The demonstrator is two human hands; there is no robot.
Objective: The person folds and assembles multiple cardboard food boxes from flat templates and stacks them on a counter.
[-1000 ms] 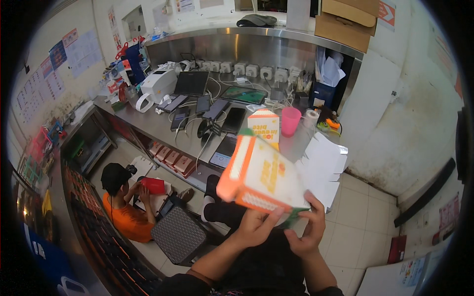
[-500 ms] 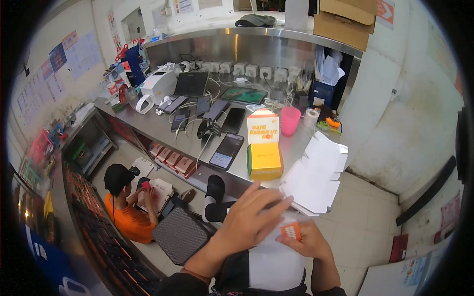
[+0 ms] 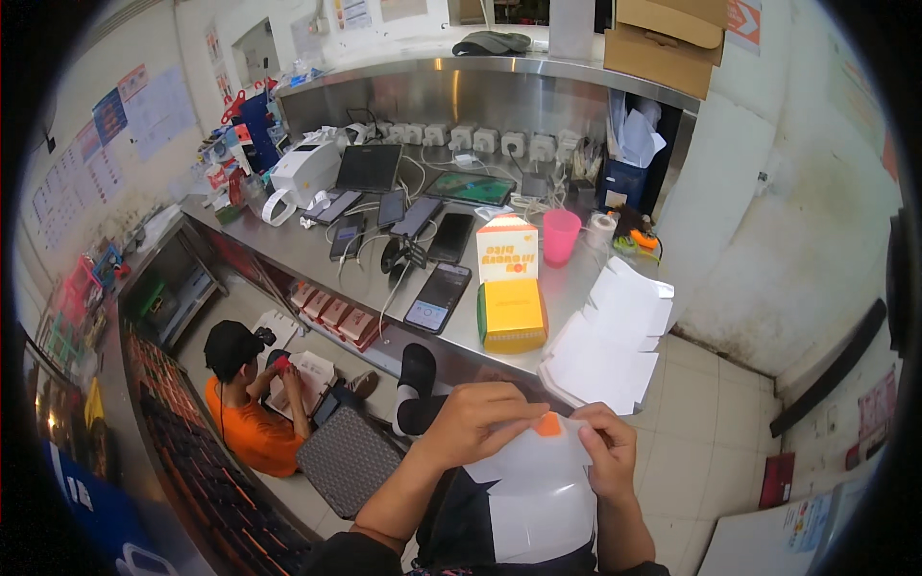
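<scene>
Card sheet (image 3: 540, 518) spans from left hand (image 3: 485, 420) to right hand (image 3: 611, 449).

Stained white wall (image 3: 802, 216) at right; steel counter (image 3: 300, 252); pale tiled floor (image 3: 699, 432); textured stool (image 3: 351, 463).

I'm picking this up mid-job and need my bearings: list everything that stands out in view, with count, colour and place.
held card: 1, white with orange tab, between the hands
flat card pile: 1, white, counter's right end
box: 1, yellow, orange, green, on the counter
cup: 1, pink, behind the box
phones: several, dark, mid-counter
tablet: 1, green screen, behind the phones
printer: 1, white, counter's left part
cardboard box: 1, brown, upper ledge
stool: 1, dark, left
co-worker: 1, orange top, lower left
left hand: 1, bare, at the tab
right hand: 1, bare, card's right edge
</scene>
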